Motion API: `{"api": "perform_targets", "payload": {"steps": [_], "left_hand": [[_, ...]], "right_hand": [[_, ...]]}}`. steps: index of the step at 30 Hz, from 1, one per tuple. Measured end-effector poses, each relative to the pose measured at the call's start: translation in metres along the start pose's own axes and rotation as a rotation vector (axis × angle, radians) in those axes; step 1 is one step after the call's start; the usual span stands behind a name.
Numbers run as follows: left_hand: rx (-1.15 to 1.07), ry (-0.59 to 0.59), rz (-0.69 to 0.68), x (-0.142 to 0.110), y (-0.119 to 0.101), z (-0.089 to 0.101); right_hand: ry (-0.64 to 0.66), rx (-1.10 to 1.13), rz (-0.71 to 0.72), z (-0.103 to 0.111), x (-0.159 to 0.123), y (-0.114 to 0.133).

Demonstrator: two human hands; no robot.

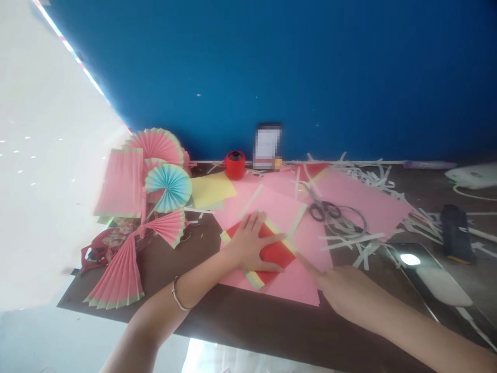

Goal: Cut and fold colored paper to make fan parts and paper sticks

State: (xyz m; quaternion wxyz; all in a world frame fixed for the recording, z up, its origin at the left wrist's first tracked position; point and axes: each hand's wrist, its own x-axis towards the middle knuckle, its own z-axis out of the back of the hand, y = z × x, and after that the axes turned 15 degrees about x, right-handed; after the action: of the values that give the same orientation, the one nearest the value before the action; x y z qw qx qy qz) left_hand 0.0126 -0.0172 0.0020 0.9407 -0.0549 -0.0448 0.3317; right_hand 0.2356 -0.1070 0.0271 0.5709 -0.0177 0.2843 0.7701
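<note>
My left hand (254, 243) lies flat with its fingers spread, pressing on a red sheet of paper (277, 255) edged with yellow and pale green strips. The red sheet rests at an angle on larger pink sheets (306, 290). At the sheet's right corner, the outstretched index finger of my right hand (338, 290) touches the yellow-edged border. The other fingers of that hand look curled, and I see nothing held in it. Just beyond the hands, dark-handled scissors (325, 210) lie on the pink paper.
Pleated pink paper fans (120, 274) and a round blue fan (169, 187) lie at left. Behind are yellow paper (213, 190), a red round container (235, 166) and a propped phone (267, 145). White paper strips (368, 176) and another phone (427, 280) lie at right.
</note>
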Motion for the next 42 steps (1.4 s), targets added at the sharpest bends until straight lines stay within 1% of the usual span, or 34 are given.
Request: {"api": "perform_targets", "payload": {"steps": [2, 3, 6, 7, 9, 10, 12, 14, 15, 18, 20, 21, 22, 25, 28, 30, 32, 34, 35, 37, 39, 40, 42], "left_hand": [[0.004, -0.014, -0.007, 0.0, 0.0, -0.001], [0.007, -0.021, -0.01, 0.0, 0.0, -0.002], [0.021, -0.033, -0.013, -0.001, 0.0, -0.003], [0.026, -0.035, -0.01, -0.002, 0.0, -0.003], [0.036, -0.035, -0.008, -0.002, -0.001, -0.003], [0.038, -0.032, -0.006, -0.002, -0.001, -0.003], [0.03, -0.023, 0.003, -0.001, -0.001, -0.003], [-0.005, -0.013, 0.027, -0.001, 0.001, -0.003], [-0.039, -0.013, 0.04, -0.002, 0.002, -0.003], [-0.225, -0.068, 0.079, -0.006, 0.009, -0.004], [-0.41, -0.163, 0.114, -0.009, 0.014, -0.008], [-0.514, -0.217, 0.143, -0.01, 0.016, -0.01], [-0.613, -0.291, 0.185, -0.01, 0.018, -0.012], [-0.844, -0.517, 0.349, -0.008, 0.02, -0.017], [-0.932, -0.71, 0.548, -0.006, 0.023, -0.017], [-0.895, -0.771, 0.628, -0.009, 0.027, -0.015], [-0.823, -0.763, 0.667, -0.013, 0.032, -0.011], [-0.819, -0.683, 0.672, -0.017, 0.036, -0.007], [-0.852, -0.629, 0.646, -0.018, 0.038, -0.004], [-0.948, -0.521, 0.553, -0.019, 0.041, 0.001], [-1.018, -0.454, 0.491, -0.017, 0.042, 0.004], [-1.035, -0.435, 0.496, -0.014, 0.043, 0.004], [-1.057, -0.408, 0.547, -0.008, 0.045, 0.002]], "right_hand": [[0.08, -0.107, -0.017, 0.012, 0.006, 0.013], [0.096, -0.131, -0.033, 0.021, 0.01, 0.021], [0.224, -0.022, -0.062, 0.055, 0.023, 0.04], [0.243, 0.017, -0.081, 0.066, 0.027, 0.044], [0.139, 0.099, -0.078, 0.078, 0.034, 0.049], [0.078, 0.107, -0.068, 0.08, 0.038, 0.05], [-0.029, 0.072, -0.062, 0.075, 0.045, 0.049], [-0.103, 0.061, -0.106, 0.062, 0.053, 0.045], [-0.136, 0.118, -0.105, 0.055, 0.058, 0.043], [-0.23, 0.352, -0.21, 0.036, 0.072, 0.034], [-0.296, 0.463, -0.304, 0.026, 0.079, 0.026], [-0.314, 0.517, -0.32, 0.021, 0.082, 0.023], [-0.357, 0.573, -0.337, 0.017, 0.085, 0.02], [-0.393, 0.643, -0.297, 0.01, 0.087, 0.014], [-0.421, 0.722, -0.22, 0.007, 0.085, 0.012], [-0.445, 0.786, -0.176, 0.006, 0.081, 0.009], [-0.453, 0.857, -0.133, 0.005, 0.077, 0.006], [-0.439, 0.932, -0.092, 0.004, 0.073, 0.002], [-0.427, 0.968, -0.077, 0.003, 0.07, 0.0], [-0.407, 1.029, -0.062, 0.001, 0.065, -0.003], [-0.4, 1.069, -0.064, 0.0, 0.06, -0.005], [-0.394, 1.083, -0.067, -0.001, 0.058, -0.006], [-0.349, 1.103, -0.069, 0.001, 0.056, -0.007]]}}
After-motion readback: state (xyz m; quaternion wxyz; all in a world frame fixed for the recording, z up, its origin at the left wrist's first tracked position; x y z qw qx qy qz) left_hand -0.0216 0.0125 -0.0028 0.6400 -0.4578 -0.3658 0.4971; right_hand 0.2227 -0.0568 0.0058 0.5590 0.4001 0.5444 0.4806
